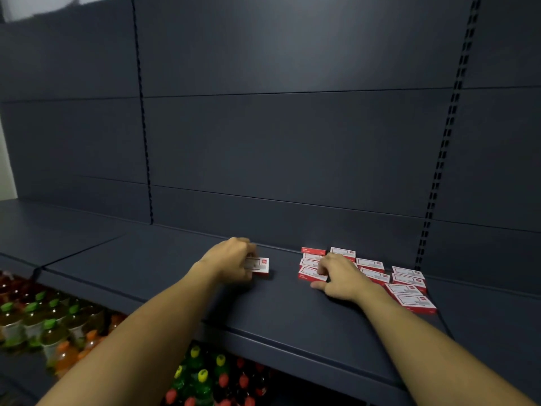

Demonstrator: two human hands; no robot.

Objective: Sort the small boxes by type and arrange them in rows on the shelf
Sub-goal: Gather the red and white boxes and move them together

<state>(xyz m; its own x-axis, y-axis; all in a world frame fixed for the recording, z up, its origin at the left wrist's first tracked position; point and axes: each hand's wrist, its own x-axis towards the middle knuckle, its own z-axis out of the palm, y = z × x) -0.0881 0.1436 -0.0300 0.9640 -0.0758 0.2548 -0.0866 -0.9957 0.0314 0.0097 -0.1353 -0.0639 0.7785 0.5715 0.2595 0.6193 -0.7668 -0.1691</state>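
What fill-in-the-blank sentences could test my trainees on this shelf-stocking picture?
1. The left hand grips a single ____ and white box, set apart from the group.
2. The right hand rests on the group of boxes with its fingers ____.
3. All the boxes lie on the dark ____.
4. Below it stand ____ with coloured caps.

Missing words: red; spread; shelf; bottles

Bottles with green, orange, yellow and red caps are standing on what looks like a lower shelf.
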